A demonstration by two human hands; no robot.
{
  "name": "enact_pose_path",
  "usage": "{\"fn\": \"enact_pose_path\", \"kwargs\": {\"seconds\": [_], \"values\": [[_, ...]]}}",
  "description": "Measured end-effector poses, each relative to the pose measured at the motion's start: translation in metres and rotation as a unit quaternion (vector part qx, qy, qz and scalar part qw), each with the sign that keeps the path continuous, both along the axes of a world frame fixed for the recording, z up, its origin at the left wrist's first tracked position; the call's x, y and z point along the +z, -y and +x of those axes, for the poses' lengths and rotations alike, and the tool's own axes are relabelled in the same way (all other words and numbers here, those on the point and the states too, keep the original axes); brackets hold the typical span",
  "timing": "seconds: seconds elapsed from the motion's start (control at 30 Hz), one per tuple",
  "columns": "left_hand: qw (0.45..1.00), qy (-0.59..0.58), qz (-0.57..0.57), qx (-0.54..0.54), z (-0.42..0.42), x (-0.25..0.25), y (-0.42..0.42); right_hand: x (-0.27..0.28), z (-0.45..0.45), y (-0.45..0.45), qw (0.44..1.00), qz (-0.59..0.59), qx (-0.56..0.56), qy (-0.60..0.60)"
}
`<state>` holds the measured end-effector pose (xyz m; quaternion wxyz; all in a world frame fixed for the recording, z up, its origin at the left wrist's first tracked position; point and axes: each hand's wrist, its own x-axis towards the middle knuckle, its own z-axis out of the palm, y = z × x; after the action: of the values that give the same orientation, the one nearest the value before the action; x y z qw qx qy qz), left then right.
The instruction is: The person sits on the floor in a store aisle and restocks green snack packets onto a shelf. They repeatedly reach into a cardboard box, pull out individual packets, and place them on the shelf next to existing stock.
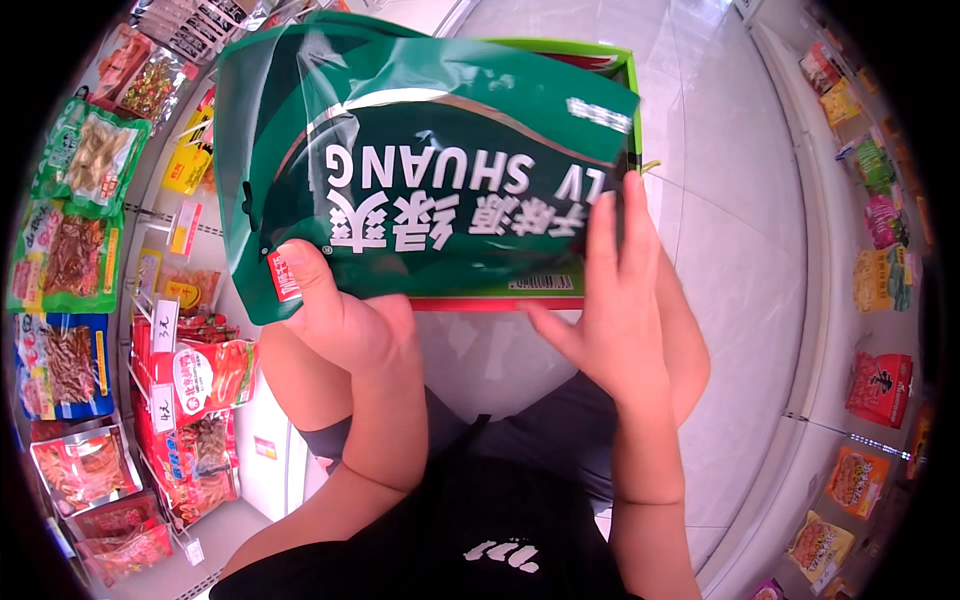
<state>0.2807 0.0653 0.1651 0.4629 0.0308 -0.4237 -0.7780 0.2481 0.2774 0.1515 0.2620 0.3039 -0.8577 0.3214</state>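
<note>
My left hand (352, 322) grips the near left corner of a dark green plastic snack bag (427, 97), thumb on top beside a small red label. Large white writing on the bag appears upside down. A hang hole pierces its left end. My right hand (619, 300) is at the bag's right end, fingers extended over the edge and thumb spread away. Under the bag is a bright green cardboard box (636, 120) with a red near edge. The bag covers most of this box, so its contents are largely hidden. Both lie above my bent knees.
At left, shelf racks hold several hanging snack packets (97, 157) and red packets (206, 375), with handwritten price tags (164, 326) jutting out. Along the right runs another shelf (814, 300) with bagged snacks (881, 390). Pale glossy floor tiles (731, 247) lie between.
</note>
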Motion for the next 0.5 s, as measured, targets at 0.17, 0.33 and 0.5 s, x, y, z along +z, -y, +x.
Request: {"fn": "enact_pose_path", "kwargs": {"seconds": [0.17, 0.33, 0.5], "values": [[0.995, -0.058, -0.076, -0.013, -0.002, -0.002, -0.015, 0.01, 0.008, -0.001, 0.994, 0.089, -0.011, 0.066], [0.991, -0.058, -0.116, -0.04, 0.007, -0.012, -0.043, 0.011, 0.0, 0.015, 0.98, 0.169, -0.097, 0.044], [0.982, -0.09, -0.166, -0.001, 0.014, -0.044, -0.063, 0.032, -0.001, -0.008, 0.992, 0.119, -0.036, 0.037]]}}
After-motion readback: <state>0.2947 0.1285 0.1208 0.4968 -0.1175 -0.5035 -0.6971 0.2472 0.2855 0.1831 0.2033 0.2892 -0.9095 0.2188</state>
